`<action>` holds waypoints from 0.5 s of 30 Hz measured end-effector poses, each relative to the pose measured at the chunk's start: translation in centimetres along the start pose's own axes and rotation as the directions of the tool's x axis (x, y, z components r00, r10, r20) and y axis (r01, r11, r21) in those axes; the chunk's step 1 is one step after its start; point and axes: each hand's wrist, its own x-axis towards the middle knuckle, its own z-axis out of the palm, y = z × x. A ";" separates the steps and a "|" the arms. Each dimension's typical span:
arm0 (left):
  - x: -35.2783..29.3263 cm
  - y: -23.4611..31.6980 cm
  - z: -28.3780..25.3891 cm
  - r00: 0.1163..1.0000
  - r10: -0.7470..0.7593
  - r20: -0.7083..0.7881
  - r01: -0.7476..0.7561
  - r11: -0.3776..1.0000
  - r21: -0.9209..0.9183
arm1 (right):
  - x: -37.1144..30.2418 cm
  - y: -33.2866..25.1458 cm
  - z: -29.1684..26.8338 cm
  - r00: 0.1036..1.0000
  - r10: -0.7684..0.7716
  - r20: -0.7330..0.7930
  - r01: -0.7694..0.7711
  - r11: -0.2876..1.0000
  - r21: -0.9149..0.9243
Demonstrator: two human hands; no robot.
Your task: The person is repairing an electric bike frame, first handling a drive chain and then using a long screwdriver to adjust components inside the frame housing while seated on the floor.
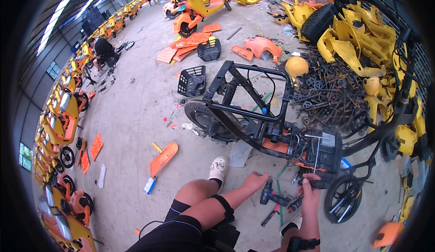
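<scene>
A stripped black scooter frame (253,111) stands in front of me, its wiring and footboard area exposed. My left hand (255,182) is closed on one end of a thin metal rod (282,179). Toward its other end, beside the lower edge of the frame, my right hand (310,187) has its fingers closed; what they hold is hidden. A silver T-shaped wrench (318,145) lies across the footboard area. Beneath my hands, a dark cordless drill (268,193) and a red-handled tool (271,215) are on the concrete floor.
A pile of dark metal parts (331,91) and yellow panels (349,43) lie on the right. A black basket (191,81), orange panels (183,46) and a spray can (150,185) are on the floor. Scooters (63,116) line the left wall; a person (103,50) crouches nearby.
</scene>
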 end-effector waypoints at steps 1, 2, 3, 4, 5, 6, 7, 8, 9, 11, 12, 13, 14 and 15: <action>-0.1 0.2 0.0 1.000 0.018 -0.021 -0.018 1.000 -0.005 | 0.0 -0.2 -0.3 1.000 0.011 -0.004 -0.011 0.999 0.033; -0.2 0.3 0.1 0.999 0.037 -0.039 -0.038 0.999 -0.011 | 0.3 0.1 -0.6 0.999 -0.001 -0.044 0.004 0.998 0.066; -0.3 0.5 -0.1 0.998 0.043 -0.052 -0.043 0.999 -0.006 | 0.4 0.4 -0.8 0.996 -0.019 -0.087 0.028 0.994 0.104; -0.2 0.7 -0.3 0.997 0.049 -0.065 -0.049 0.999 0.000 | 0.5 0.5 -0.8 0.991 -0.034 -0.132 0.053 0.988 0.142; -0.3 0.9 -0.4 0.996 0.048 -0.070 -0.048 0.999 0.004 | 0.5 0.5 -1.1 0.985 -0.044 -0.168 0.073 0.983 0.170; -0.2 1.1 -0.6 0.996 0.051 -0.073 -0.050 0.999 0.012 | 0.5 0.3 -1.3 0.977 -0.052 -0.206 0.093 0.976 0.198; -0.1 1.4 -1.1 0.996 0.055 -0.074 -0.053 0.998 0.022 | 0.6 0.1 -1.5 0.968 -0.058 -0.245 0.115 0.968 0.225; -0.1 1.6 -1.5 0.996 0.055 -0.073 -0.053 0.998 0.032 | 0.6 -0.4 -1.8 0.957 -0.048 -0.286 0.125 0.959 0.256; -0.1 1.6 -1.4 0.991 0.073 -0.110 -0.070 0.997 0.035 | 0.6 -0.5 -2.2 0.951 -0.047 -0.305 0.129 0.958 0.255; 0.2 1.6 -1.1 0.978 0.111 -0.176 -0.105 0.993 0.045 | 0.7 -0.6 -2.5 0.939 -0.057 -0.340 0.145 0.960 0.238; -0.1 1.9 -0.9 0.968 0.143 -0.206 -0.142 0.990 0.021 | 0.9 -0.4 -2.9 0.936 -0.071 -0.345 0.164 0.955 0.249; -0.2 2.1 -1.0 0.957 0.172 -0.236 -0.177 0.984 -0.003 | 1.1 -0.3 -3.2 0.937 -0.080 -0.340 0.177 0.948 0.265; -0.7 3.0 -1.5 0.944 0.216 -0.250 -0.230 0.973 -0.026 | 1.4 -0.3 -3.8 0.937 -0.089 -0.337 0.188 0.943 0.275; -1.5 4.3 -2.5 0.928 0.259 -0.267 -0.282 0.958 -0.049 | 1.7 -0.3 -4.5 0.939 -0.082 -0.334 0.184 0.940 0.286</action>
